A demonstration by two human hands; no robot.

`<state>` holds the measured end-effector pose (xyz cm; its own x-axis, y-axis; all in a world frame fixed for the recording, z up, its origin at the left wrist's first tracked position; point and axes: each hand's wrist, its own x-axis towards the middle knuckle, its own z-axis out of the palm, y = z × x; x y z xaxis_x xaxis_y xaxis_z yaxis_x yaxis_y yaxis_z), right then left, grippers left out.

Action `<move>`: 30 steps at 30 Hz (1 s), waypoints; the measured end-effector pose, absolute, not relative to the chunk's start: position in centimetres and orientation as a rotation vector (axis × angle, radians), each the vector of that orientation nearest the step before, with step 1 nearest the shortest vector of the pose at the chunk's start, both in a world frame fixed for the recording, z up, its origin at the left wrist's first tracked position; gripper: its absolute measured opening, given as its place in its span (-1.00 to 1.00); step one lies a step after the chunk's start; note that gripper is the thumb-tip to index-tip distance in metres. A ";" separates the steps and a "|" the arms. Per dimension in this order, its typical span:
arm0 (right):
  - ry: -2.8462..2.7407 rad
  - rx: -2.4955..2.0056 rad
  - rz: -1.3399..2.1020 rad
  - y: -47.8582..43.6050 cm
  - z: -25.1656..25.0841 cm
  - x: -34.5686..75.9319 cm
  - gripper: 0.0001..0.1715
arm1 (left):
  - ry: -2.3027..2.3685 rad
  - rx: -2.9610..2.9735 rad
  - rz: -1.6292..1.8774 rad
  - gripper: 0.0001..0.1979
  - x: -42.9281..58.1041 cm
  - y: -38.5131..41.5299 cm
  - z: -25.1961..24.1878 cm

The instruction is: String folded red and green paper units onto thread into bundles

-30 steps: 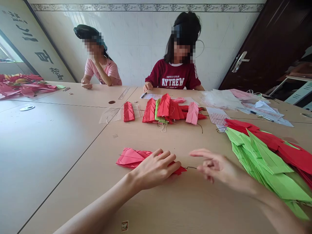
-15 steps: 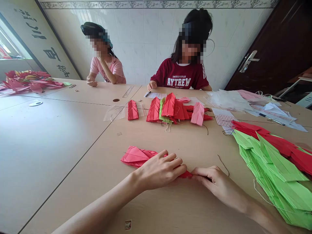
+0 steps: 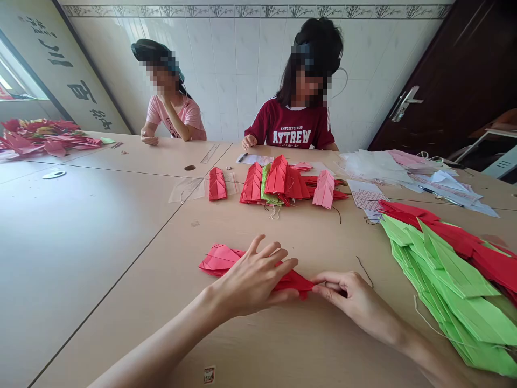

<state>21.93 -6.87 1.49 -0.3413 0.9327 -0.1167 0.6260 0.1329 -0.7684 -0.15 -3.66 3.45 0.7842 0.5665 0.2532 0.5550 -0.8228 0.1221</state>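
A long folded red paper piece [image 3: 220, 260] lies on the table in front of me, its left end pinkish-red with a thin dark thread across it. My left hand [image 3: 258, 272] rests over its middle with the fingers spread and lifted at the tips, hiding part of the folds. At the tapered right end, my right hand [image 3: 337, 288] pinches the paper's point between thumb and forefinger. A loose dark thread [image 3: 364, 271] lies on the table just beyond my right hand.
Green folded paper pieces [image 3: 452, 291] with red ones [image 3: 464, 237] lie at right. Ahead sits a stack of red folded pieces [image 3: 278, 178] and a pink one [image 3: 323, 189]. Two people sit opposite. Papers [image 3: 375, 167] lie far right; another red pile [image 3: 48, 137] far left.
My left hand's fingers have spread and lifted from their curled position, showing more of the red paper. My right hand keeps its pinch on the tip. The view has shifted slightly.
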 end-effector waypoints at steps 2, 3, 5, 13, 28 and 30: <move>-2.041 -1.523 0.980 -6.9 1.8 22.3 -0.52 | 1.018 2.819 0.441 -0.70 -0.6 -3.5 3.9; -2.049 -1.531 0.942 -7.0 2.1 22.5 -0.52 | 1.056 2.762 0.436 -0.71 -0.9 -3.4 4.2; -2.062 -1.540 0.879 -7.1 2.6 22.9 -0.53 | 1.068 2.644 0.417 -0.69 -1.3 -3.1 4.6; -1.863 -1.444 0.716 -7.7 3.3 22.7 -0.58 | 0.838 2.186 0.270 -0.79 -0.6 -3.5 4.8; -2.041 -1.481 0.766 -5.6 3.3 26.8 -0.63 | 0.746 2.031 0.098 -0.88 -1.4 -2.4 4.8; -2.049 -1.476 0.755 -5.6 3.2 26.8 -0.63 | 0.729 2.020 0.095 -0.90 -1.4 -2.3 4.6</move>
